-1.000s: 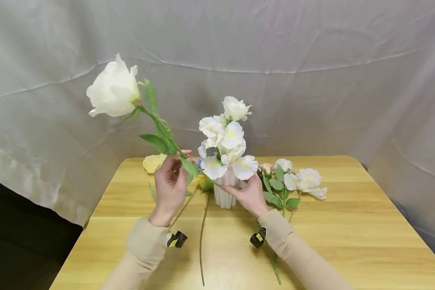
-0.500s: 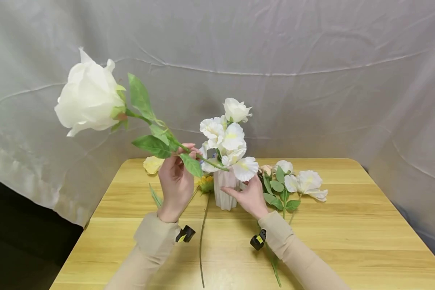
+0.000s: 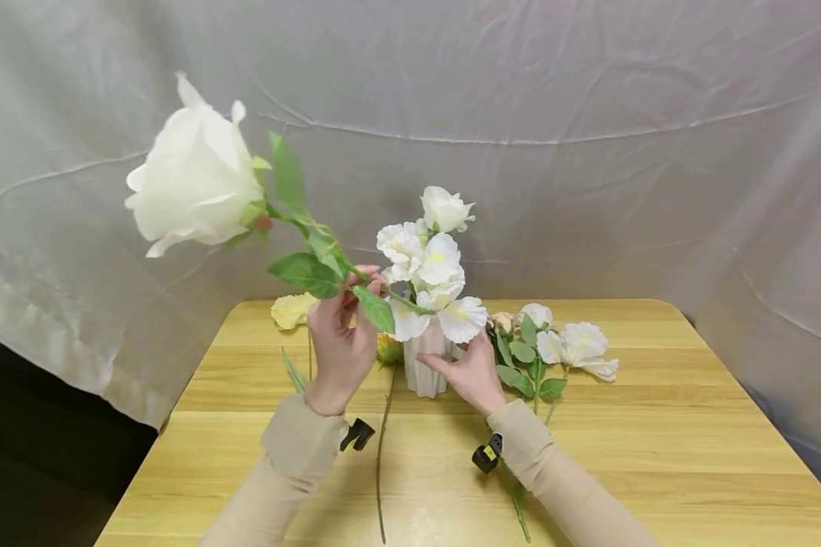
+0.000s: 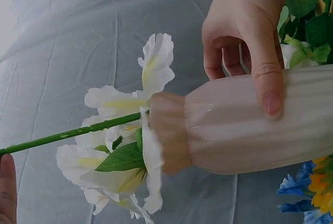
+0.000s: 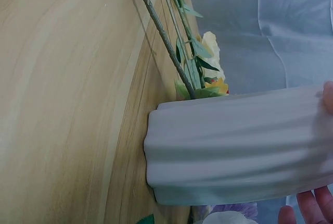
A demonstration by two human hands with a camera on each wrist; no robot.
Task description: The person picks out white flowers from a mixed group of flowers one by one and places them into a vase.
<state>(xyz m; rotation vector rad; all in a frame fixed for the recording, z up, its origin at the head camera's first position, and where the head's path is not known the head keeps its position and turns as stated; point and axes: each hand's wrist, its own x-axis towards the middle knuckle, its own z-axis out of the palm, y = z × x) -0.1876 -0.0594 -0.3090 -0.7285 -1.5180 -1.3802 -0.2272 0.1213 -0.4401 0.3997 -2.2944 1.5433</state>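
Note:
My left hand point(image 3: 342, 349) pinches the green stem of a large white rose point(image 3: 194, 178), whose bloom leans up to the left. The lower end of the stem point(image 4: 78, 131) reaches the petals at the vase mouth; whether it is inside I cannot tell. The pale ribbed vase point(image 3: 426, 372) stands upright on the table. My right hand point(image 3: 470, 371) grips its right side, thumb across the front and fingers behind, as the left wrist view shows. White ruffled flowers point(image 3: 440, 258) and a smaller white rose point(image 3: 445, 209) rise from the vase.
A yellow-orange flower point(image 3: 388, 348) lies left of the vase, its brown stem point(image 3: 381, 456) running toward the front edge. Farther left is a pale yellow bloom point(image 3: 292, 310). White flowers point(image 3: 581, 346) and leafy stems point(image 3: 520, 376) lie right. A grey curtain point(image 3: 561, 190) hangs behind the table.
The left hand has moved right toward the vase, bringing the rose stem's end over its mouth. The bloom swung left and nearer, then back slightly right. The right hand stays on the vase.

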